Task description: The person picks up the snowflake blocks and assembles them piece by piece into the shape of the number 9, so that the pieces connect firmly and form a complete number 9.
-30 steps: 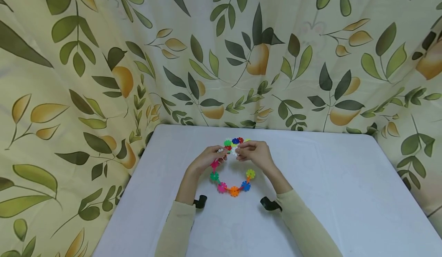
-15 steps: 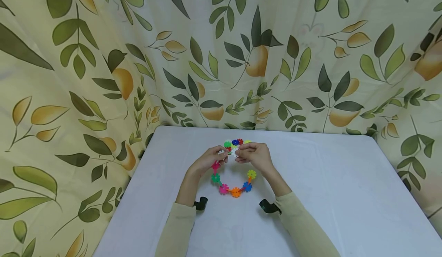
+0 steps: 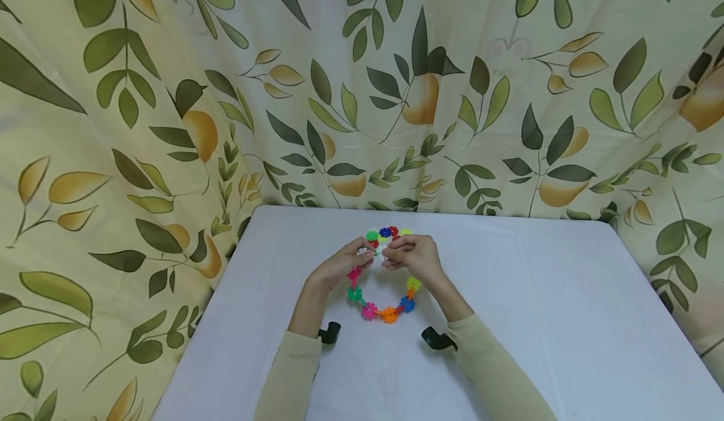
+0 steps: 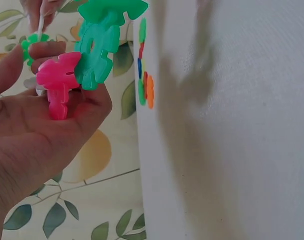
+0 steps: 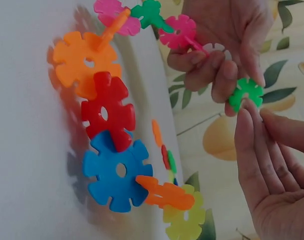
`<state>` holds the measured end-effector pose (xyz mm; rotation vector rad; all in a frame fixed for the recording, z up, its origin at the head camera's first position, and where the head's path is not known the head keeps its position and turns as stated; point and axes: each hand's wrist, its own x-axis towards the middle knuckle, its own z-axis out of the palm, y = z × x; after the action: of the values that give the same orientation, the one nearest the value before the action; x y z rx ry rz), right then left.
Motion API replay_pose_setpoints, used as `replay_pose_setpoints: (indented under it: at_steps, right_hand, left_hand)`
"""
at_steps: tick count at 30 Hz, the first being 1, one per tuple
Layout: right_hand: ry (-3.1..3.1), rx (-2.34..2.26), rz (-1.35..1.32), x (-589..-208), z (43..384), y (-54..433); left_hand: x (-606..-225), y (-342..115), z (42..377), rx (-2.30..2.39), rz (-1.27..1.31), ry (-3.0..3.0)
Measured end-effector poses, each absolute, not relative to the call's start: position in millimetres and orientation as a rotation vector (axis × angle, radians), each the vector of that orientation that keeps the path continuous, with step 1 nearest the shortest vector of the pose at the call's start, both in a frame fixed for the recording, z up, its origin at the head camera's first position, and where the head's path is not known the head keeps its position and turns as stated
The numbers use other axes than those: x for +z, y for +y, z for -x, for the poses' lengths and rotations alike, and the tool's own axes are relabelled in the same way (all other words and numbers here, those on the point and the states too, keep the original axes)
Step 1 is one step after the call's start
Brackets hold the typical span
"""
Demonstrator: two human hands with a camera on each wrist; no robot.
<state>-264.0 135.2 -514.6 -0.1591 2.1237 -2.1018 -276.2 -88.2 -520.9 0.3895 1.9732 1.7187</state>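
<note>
Snowflake discs of coloured plastic, slotted together, form a curved chain [image 3: 389,315] that hangs from the left hand [image 3: 340,264]. Its orange disc [image 5: 74,56], red disc [image 5: 106,97], blue disc [image 5: 104,175] and yellow disc [image 5: 184,226] show in the right wrist view. Between thumb and fingers the left hand pinches a green disc [image 5: 254,91]; a white disc [image 5: 217,48] and pink disc [image 5: 177,31] sit by its curled fingers. The right hand [image 3: 420,259] pinches a white disc [image 4: 41,25], seen edge-on, against the green one. Fingers hide how the two discs meet.
Loose discs, among them a green one [image 3: 371,235], a blue one [image 3: 385,232] and a red one [image 3: 394,231], lie on the white table [image 3: 537,295] beyond the hands. A leaf-patterned curtain [image 3: 362,157] hangs behind the table's far edge.
The hanging chain has swung slightly to the right. Both hands keep their pinches in nearly the same place, with only small finger movements.
</note>
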Motion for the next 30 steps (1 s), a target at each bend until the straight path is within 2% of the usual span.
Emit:
replay_pose_setpoints:
  at_steps: [13, 18, 24, 30]
  right_hand:
    - [2.213, -2.027, 0.295, -521, 276, 139]
    - [2.347, -1.986, 0.264, -521, 283, 140]
    - [2.624, -1.585, 0.341, -527, 295, 134]
    - [2.727, -1.211, 0.522, -541, 308, 123]
  left_hand:
    - [-514, -96, 280, 1.667, -0.387, 2.058]
    - [-511, -101, 280, 1.664, -0.362, 2.085]
    - [-508, -108, 279, 1.655, -0.265, 2.093]
    - [-507, -113, 277, 1.687, -0.295, 2.047]
